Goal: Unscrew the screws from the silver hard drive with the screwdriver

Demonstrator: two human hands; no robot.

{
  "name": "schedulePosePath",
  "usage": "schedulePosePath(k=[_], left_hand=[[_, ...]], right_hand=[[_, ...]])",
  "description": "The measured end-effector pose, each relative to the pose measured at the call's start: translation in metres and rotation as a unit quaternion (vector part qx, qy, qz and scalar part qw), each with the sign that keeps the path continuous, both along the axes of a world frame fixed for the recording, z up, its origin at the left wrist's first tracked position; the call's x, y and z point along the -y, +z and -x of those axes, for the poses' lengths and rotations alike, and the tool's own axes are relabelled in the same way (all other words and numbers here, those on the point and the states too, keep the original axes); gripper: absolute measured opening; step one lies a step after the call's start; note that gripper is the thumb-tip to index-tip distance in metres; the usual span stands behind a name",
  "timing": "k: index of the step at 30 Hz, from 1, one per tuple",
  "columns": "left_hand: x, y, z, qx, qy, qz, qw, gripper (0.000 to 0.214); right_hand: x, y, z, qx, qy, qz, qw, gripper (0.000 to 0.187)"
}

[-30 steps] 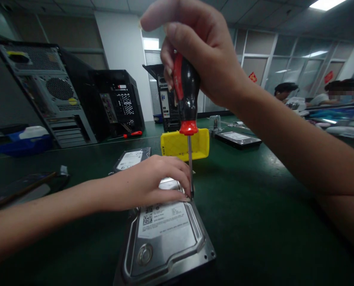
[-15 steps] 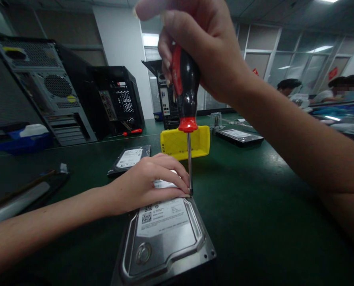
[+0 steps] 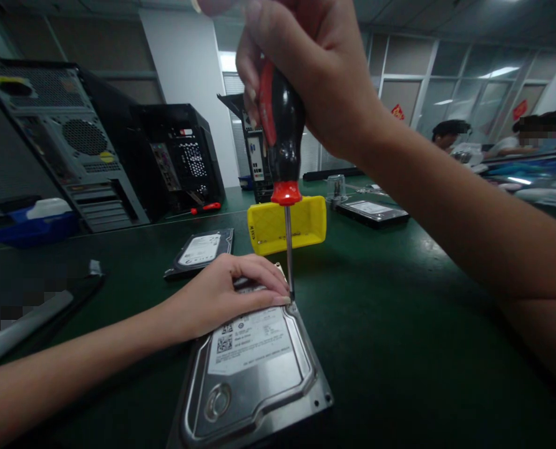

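Note:
A silver hard drive (image 3: 252, 355) with a white label lies on the green bench before me. My left hand (image 3: 224, 290) rests across its far part, closed over it, thumb and fingertips together near the right edge. My right hand (image 3: 317, 75) is wrapped round the black and red handle of a screwdriver (image 3: 286, 143), held nearly upright. The shaft runs down to the drive's right edge, right beside my left fingertips. Its tip meets the drive there, though the screw itself cannot be made out.
Behind the drive stands a yellow bin (image 3: 306, 224) with small screws in it. Other hard drives lie left (image 3: 200, 252) and right (image 3: 374, 212). Open computer cases (image 3: 95, 143) line the back left, near a red-handled screwdriver (image 3: 207, 207). People sit at the far right.
The view has shifted slightly. My left fingers have drawn in somewhat, uncovering a bit of the drive's far edge. The screwdriver stays upright at the same edge of the drive.

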State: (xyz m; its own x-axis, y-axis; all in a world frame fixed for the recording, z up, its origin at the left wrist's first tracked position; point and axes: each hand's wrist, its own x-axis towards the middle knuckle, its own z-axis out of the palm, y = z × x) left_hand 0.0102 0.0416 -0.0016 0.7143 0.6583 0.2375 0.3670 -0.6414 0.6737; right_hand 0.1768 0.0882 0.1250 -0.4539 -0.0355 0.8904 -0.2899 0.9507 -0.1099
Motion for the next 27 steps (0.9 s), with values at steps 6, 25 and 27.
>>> schedulePosePath(k=[6,25,27], left_hand=[[0.0,-0.001,0.001,-0.007,0.003,-0.005,1.0,0.01],[0.012,0.0,-0.011,-0.005,0.029,-0.059,0.998,0.009],[0.014,0.001,-0.011,-0.007,0.027,-0.064,0.998,0.009]], right_hand=[[0.004,-0.002,0.001,-0.001,-0.015,0.008,1.0,0.037],[-0.009,0.002,-0.002,-0.019,-0.062,0.008,0.998,0.015],[-0.005,0.001,-0.001,-0.014,-0.065,0.014,0.998,0.015]])
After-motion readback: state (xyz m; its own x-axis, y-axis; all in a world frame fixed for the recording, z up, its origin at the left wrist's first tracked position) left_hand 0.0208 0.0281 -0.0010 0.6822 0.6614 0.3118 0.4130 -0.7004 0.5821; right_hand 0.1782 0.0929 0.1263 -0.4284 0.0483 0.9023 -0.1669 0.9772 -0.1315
